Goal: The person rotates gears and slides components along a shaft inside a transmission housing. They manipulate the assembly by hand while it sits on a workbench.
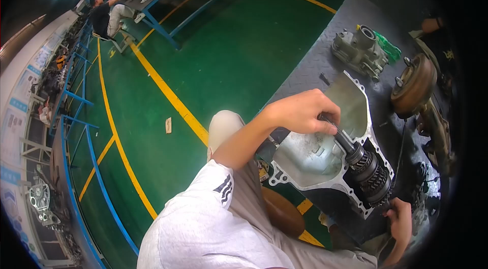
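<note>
While the person sits beside the dark grey checker-plate steel desk [305, 73], both hands are on a dark steel gear shaft with stacked toothed gears [367, 167]. That shaft lies tilted across the open side of a pale cast-aluminium gearbox housing with a bolt-hole flange [310, 160], its slim smooth end pointing up-left and its thick ribbed gear cluster down-right, over the housing's lower right edge. The left hand [301, 111] is closed in a fist round the slim end of the shaft. The right hand [400, 218] sits at the bottom end of the gear cluster, fingers curled against it; whether it truly grips or only steadies the shaft cannot be told. The gears look oily and dark, with fine teeth and grooved rings, whereas the housing is dull silver, smooth and hollowed like a shallow basin. Farther up the desk stands a smaller grey cast-metal casing with a round collar [360, 48], with a crumpled green plastic bag [389, 48] just beside it. At the right edge lies a rusty brown round brake drum [413, 86]. Below and to the left spreads the glossy green painted floor with yellow lines [223, 55]. Blue steel rails [81, 116] run along it, and another seated person [109, 15] is well apart in the far corner.
</note>
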